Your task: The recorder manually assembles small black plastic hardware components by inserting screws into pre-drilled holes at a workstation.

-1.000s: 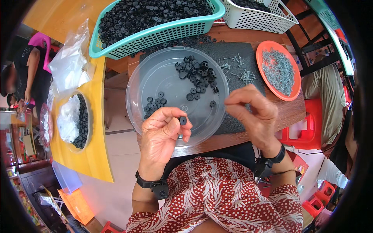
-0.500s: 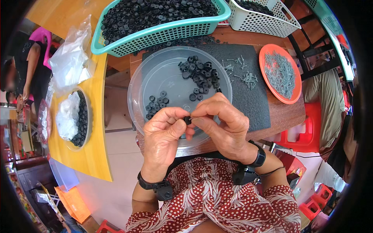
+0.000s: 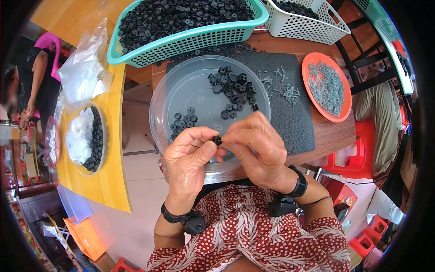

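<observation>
Between the thumb and fingers of my left hand [image 3: 186, 158] is a small round black plastic part [image 3: 217, 140], held over the near side of a clear round tub [image 3: 156, 122]. My right hand [image 3: 260, 152] is closed in a pinch right beside that part; its fingertips hide whatever they grip. Inside the tub, a pile of similar black parts [image 3: 232, 89] lies at the right, and a smaller group of round black pieces [image 3: 182, 123] lies at the left.
Loose screws [image 3: 289, 94] lie on a dark mat [image 3: 297, 129], beside an orange plate [image 3: 304, 86] heaped with screws. Behind stand a teal basket [image 3: 195, 40] full of black parts and a white basket [image 3: 308, 29]. Another person [image 3: 36, 77] is at far left, near a yellow table [image 3: 115, 158].
My right fingertips have shifted slightly off the black part, so more of it shows. Both hands stay over the near side of the tub.
</observation>
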